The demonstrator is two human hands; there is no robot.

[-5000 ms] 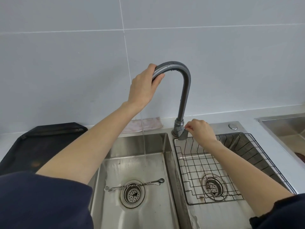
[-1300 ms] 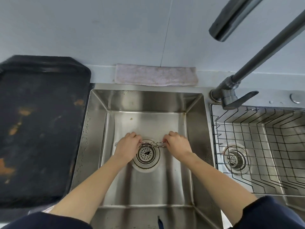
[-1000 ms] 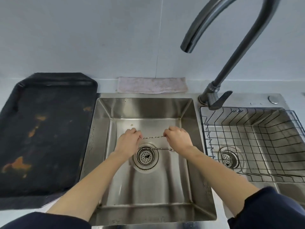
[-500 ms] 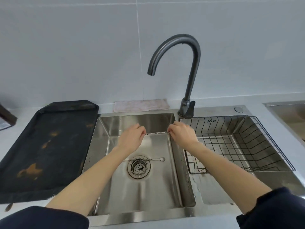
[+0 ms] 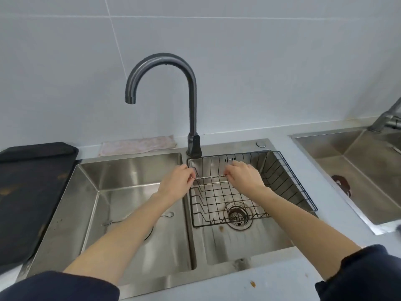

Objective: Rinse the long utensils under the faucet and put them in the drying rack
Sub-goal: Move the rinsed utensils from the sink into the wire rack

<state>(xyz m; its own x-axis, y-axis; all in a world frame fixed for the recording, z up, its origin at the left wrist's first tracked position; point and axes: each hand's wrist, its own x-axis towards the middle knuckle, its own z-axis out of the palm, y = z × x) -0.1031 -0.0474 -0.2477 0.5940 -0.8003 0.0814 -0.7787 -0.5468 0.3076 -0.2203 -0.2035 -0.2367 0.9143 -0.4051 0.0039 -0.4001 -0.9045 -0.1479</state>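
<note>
Left hand [image 5: 176, 183] and right hand [image 5: 245, 178] each pinch one end of a thin twisted utensil [image 5: 210, 176], holding it level between them. It hangs over the left rear part of the rack [image 5: 295, 181], above the wire floor and not touching it; its left end lies about over the divider [image 5: 187, 213] between the basins.

Rack: black wire basket seated in the right basin [image 5: 243, 242], filling the rear portion; front strip of that basin is bare steel. Air above the rack is open to the right of the hands.

Faucet [image 5: 192, 101] stands behind the divider, spout mouth over the left basin [image 5: 71, 213], no water visible.

Count: utensils 2, one held, one lying on the left basin floor [image 5: 168, 215], partly hidden by the left forearm. Basins 2, plus a separate sink [image 5: 347, 170] at right. Racks 1. Cloth [image 5: 138, 145] 1, behind left basin. Dark tray [image 5: 28, 192] 1, far left.
</note>
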